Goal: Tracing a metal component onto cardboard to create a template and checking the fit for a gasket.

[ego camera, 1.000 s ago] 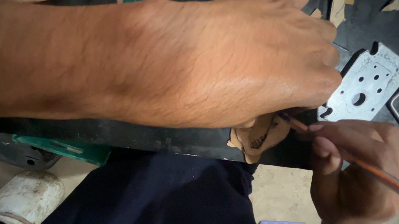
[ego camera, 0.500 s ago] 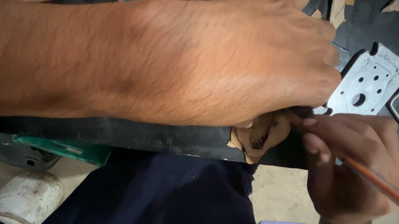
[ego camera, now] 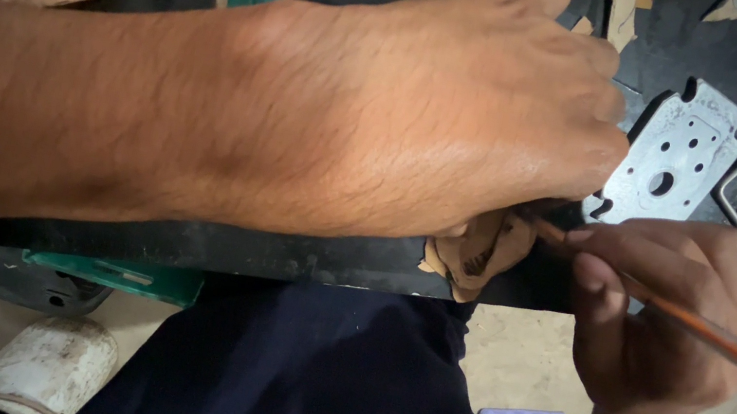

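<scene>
1. Head view: left hand (ego camera: pixel 461 123) pressed flat, palm down, on brown paper piece (ego camera: pixel 478 251), frame centre.
2. Right hand (ego camera: pixel 656 322) pinches orange pencil (ego camera: pixel 712 337), tip at paper edge.
3. Metal plate (ego camera: pixel 674 157) upper right, beside left knuckles.

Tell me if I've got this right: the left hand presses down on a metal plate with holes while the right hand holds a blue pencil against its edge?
Not quite. In the head view the pencil in the right hand is orange-brown, not blue. The rest holds: the left hand presses on the metal plate with holes.
</scene>
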